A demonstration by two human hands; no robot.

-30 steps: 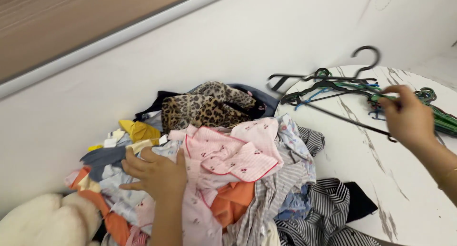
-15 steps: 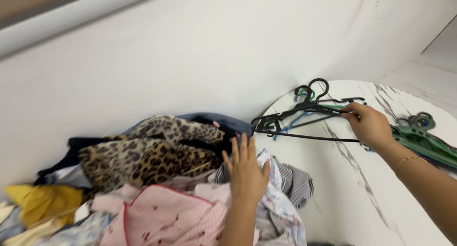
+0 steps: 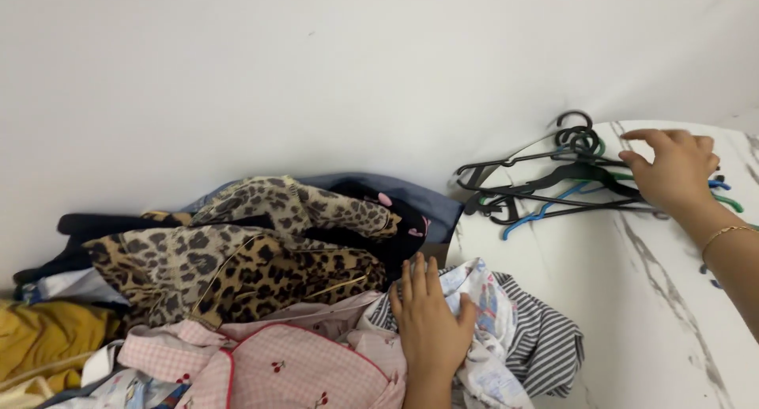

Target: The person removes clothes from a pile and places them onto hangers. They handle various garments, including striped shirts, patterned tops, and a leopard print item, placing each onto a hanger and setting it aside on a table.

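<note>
My left hand point(image 3: 432, 322) lies flat with fingers together on a heap of clothes, on a pale printed garment point(image 3: 484, 298) beside a pink checked top point(image 3: 292, 365). A leopard-print garment point(image 3: 253, 255) lies just behind it. My right hand point(image 3: 672, 168) reaches over a bunch of plastic hangers point(image 3: 553, 179), black, blue and green, on the round white marble table point(image 3: 632, 298). Its fingers are spread and rest on the hangers' right ends; no hanger is clearly gripped.
A white wall point(image 3: 356, 77) runs close behind the heap and the table. A striped shirt point(image 3: 545, 346) hangs over the table's left edge. Yellow cloth point(image 3: 47, 334) and dark garments point(image 3: 95, 227) lie at the left of the pile.
The view has swung upward and right. My right hand has shifted right along the hangers and loosened its fingers. My left hand has settled lower on the pale printed garment.
</note>
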